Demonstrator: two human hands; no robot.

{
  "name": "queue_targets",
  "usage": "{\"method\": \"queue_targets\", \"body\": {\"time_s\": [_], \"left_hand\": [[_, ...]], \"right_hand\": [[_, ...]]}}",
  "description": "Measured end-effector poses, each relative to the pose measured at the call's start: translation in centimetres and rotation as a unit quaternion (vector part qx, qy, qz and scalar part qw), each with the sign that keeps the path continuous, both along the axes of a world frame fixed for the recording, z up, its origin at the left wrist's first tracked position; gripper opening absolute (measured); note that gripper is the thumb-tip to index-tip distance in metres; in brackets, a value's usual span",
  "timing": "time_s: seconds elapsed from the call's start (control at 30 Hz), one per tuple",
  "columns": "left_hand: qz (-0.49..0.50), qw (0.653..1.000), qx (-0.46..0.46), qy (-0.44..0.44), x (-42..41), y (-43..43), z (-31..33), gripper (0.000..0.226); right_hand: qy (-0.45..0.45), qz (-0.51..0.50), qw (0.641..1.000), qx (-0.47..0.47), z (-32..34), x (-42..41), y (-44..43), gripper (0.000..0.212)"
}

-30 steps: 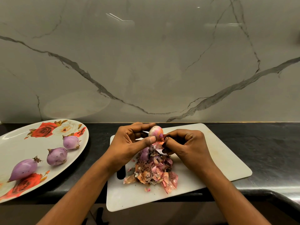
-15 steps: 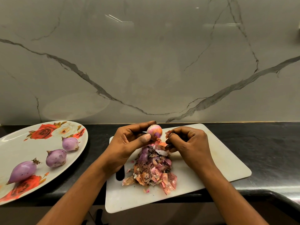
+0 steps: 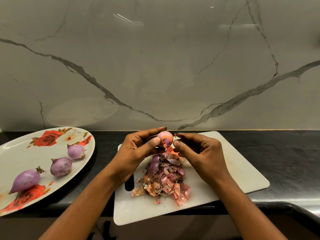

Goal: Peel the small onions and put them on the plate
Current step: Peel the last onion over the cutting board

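Dark desk (image 3: pixel 277 153) under a marble wall (image 3: pixel 155 66): small onion (image 3: pixel 165 138) held just above the cutting board (image 3: pixel 242 170).
Left hand (image 3: pixel 136 153) pinches it; the right hand (image 3: pixel 199 153) curls its fingers beside, grip unclear. Likely light, slick: hold its sides.

White plastic cutting board (image 3: pixel 233 170) on a shiny black bench (image 3: pixel 285 153), pale grey marble wall (image 3: pixel 155 66) with dark lines behind
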State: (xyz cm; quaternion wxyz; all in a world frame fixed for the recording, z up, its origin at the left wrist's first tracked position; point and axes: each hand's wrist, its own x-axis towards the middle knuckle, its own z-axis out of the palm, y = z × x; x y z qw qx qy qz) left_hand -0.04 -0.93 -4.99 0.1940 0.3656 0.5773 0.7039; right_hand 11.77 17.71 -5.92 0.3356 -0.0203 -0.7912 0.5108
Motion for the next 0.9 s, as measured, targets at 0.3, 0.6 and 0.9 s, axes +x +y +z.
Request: {"method": "queue_targets", "body": {"time_s": [0.3, 0.6, 0.9], "left_hand": [[0.009, 0.998, -0.046, 0.053, 0.05, 0.00, -0.18, 0.040], [-0.002, 0.996, -0.073, 0.059, -0.18, -0.22, -0.46, 0.038], [-0.007, 0.998, -0.062, 0.023, -0.13, -0.18, -0.36, 0.041]], "right_hand": [[0.035, 0.035, 0.998, 0.049, -0.17, 0.13, -0.25, 0.035], [0.018, 0.053, 0.997, 0.047, -0.04, 0.29, -0.03, 0.031], [0.025, 0.028, 0.998, 0.052, -0.57, -0.19, 0.33, 0.023]]}}
